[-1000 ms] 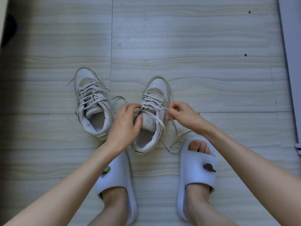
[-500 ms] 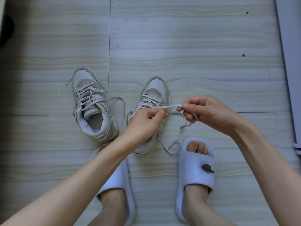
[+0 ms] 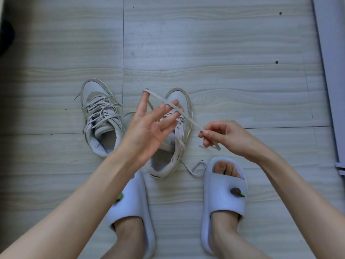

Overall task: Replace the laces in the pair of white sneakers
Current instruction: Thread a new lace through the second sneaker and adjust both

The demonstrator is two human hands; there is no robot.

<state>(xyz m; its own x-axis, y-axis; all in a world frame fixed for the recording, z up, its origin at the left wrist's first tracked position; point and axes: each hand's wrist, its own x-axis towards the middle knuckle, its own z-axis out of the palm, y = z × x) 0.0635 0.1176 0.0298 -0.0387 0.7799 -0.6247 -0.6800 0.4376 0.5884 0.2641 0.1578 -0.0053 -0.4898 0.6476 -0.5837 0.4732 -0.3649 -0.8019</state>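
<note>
Pulling the lace toward four o'clock, we pinch it in our right hand and loop it over our spread left hand, keeping it taut.

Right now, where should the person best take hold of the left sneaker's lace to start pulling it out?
Grip the loose flat end trailing from the left sneaker toward the right sneaker, pinching its flat faces from above. It lies free on the floor, while the crossed rows look tangled.

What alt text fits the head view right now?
A lace runs from the spread left hand to the pinching right hand, above the right sneaker. The left sneaker sits laced on the floor.
</note>
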